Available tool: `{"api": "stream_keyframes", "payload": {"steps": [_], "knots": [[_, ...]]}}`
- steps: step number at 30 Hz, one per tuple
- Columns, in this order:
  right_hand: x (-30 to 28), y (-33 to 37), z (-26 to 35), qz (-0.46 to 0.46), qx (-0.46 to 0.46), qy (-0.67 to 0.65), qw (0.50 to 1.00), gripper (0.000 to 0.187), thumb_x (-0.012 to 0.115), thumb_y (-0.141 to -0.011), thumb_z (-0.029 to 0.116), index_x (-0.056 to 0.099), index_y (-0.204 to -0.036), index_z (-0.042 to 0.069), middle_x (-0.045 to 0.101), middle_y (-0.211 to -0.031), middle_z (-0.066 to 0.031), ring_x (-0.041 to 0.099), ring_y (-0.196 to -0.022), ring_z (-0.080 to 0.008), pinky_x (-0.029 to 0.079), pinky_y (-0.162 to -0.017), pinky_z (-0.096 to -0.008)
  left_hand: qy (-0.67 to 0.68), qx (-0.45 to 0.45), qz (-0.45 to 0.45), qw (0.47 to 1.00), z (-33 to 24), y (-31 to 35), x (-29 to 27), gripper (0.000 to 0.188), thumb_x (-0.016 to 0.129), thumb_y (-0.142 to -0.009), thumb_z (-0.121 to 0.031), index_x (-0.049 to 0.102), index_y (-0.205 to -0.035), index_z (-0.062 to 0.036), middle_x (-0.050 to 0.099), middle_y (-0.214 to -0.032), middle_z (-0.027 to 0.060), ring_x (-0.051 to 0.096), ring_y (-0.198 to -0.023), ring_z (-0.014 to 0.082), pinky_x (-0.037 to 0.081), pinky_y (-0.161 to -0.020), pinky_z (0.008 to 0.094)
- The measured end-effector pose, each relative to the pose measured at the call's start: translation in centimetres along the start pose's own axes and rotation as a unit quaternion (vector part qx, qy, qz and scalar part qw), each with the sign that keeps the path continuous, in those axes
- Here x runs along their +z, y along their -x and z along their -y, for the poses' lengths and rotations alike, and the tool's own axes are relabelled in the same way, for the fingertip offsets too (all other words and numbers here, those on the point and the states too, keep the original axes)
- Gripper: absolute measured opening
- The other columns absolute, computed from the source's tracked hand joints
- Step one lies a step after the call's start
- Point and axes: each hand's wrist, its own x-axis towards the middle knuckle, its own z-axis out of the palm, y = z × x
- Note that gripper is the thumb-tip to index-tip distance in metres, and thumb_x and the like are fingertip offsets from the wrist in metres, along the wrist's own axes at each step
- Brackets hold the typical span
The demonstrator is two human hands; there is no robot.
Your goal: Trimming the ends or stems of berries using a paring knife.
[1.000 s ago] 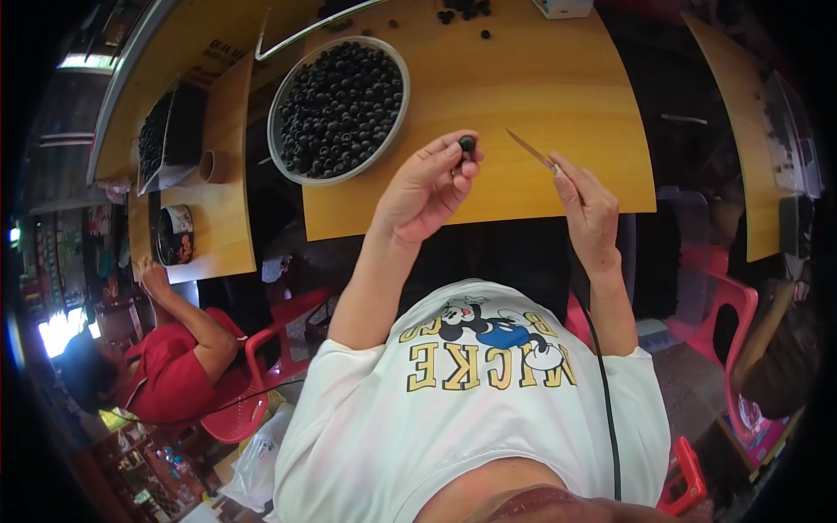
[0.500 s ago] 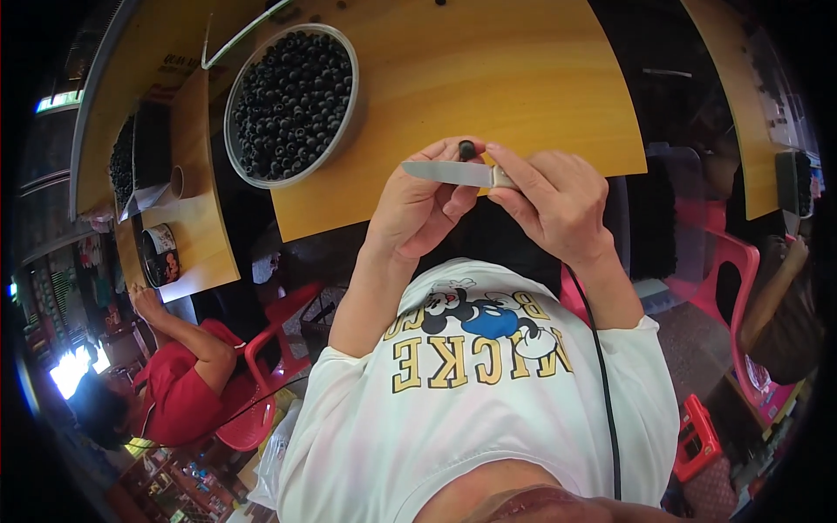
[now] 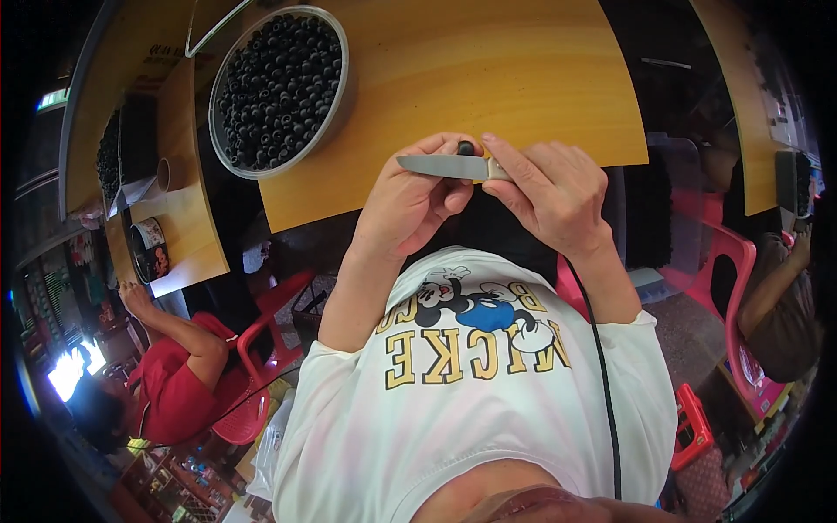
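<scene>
My left hand (image 3: 399,202) pinches a small dark, rounded, olive-like piece (image 3: 466,148) upright between thumb and fingers; its exact kind I cannot make out. A short knife (image 3: 443,166) with a pale handle is gripped in my right hand (image 3: 562,193). Its blade points left, lying across in front of my left fingers, just below the piece. Whether the edge touches the piece cannot be told. Both hands are held near the table's front edge. Beyond them to the left, a round clear tub (image 3: 346,77) is heaped with similar dark pieces (image 3: 281,96), many showing ring-like ends.
The wooden table (image 3: 488,78) reaches away from me. A person in red (image 3: 187,375) sits at the left beside another table with a patterned tin (image 3: 150,249). At the right are a pink chair (image 3: 737,270) and another person's arm (image 3: 774,292). A black cable (image 3: 603,375) runs down my shirt.
The tub and table sit slightly higher and further left in the picture. My hands keep the same grips, with the knife and piece shifted only a little.
</scene>
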Motion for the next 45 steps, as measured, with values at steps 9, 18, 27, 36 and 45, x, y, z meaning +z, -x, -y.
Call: {"api": "stream_keyframes", "payload": {"steps": [9,18,27,36,45], "knots": [[0.3,0.2,-0.5,-0.007,0.012,0.001,1.0,0.037,0.068,-0.082,0.033,0.069,-0.11,0.01,0.056,-0.067,-0.0031,0.054,-0.055,-0.0182,0.041,-0.049,-0.0311,0.029,-0.008,0.002,1.0,0.4,0.0,0.0,0.024,0.046,-0.101,-0.02,0.057,-0.106,0.0006,0.053,-0.081,0.0027,0.048,-0.063,0.0085,0.039,-0.054,0.0182],[-0.1,-0.2,0.2,-0.015,0.071,-0.092,0.993,0.036,0.076,-0.072,0.019,0.069,-0.106,0.008,0.057,-0.068,-0.0051,0.055,-0.056,-0.0204,0.043,-0.051,-0.0309,0.028,0.029,-0.011,0.999,0.9,-0.7,0.1,0.022,0.053,-0.095,-0.011,0.056,-0.111,0.004,0.057,-0.081,0.005,0.053,-0.063,0.0104,0.044,-0.055,0.0191],[0.0,-0.7,0.4,-0.042,0.072,-0.083,0.993,0.028,0.077,-0.064,0.006,0.069,-0.091,0.006,0.066,-0.081,-0.0078,0.065,-0.069,-0.0233,0.049,-0.057,-0.0303,0.079,0.054,0.002,0.995,1.4,-0.6,-0.5,0.025,0.06,-0.088,0.0,0.063,-0.112,0.0053,0.067,-0.097,0.0124,0.066,-0.083,0.0175,0.057,-0.071,0.0277],[0.3,-0.9,0.4,-0.074,0.037,-0.091,0.992,0.031,0.077,-0.063,0.006,0.071,-0.094,0.007,0.063,-0.078,-0.0057,0.062,-0.065,-0.0209,0.047,-0.055,-0.0295,0.073,0.088,-0.031,0.993,2.1,-0.8,-0.8,0.022,0.061,-0.089,-0.004,0.064,-0.11,0.0037,0.068,-0.099,0.0132,0.068,-0.085,0.018,0.056,-0.077,0.0286],[0.6,-0.6,0.4,-0.075,0.026,-0.073,0.994,0.035,0.079,-0.063,0.013,0.071,-0.098,0.014,0.061,-0.078,-0.0006,0.059,-0.061,-0.0171,0.045,-0.052,-0.0282,0.17,0.023,0.023,0.985,2.4,-1.0,-1.0,0.018,0.062,-0.089,-0.006,0.062,-0.106,0.0002,0.068,-0.096,0.0121,0.068,-0.087,0.019,0.057,-0.078,0.0284]]}}
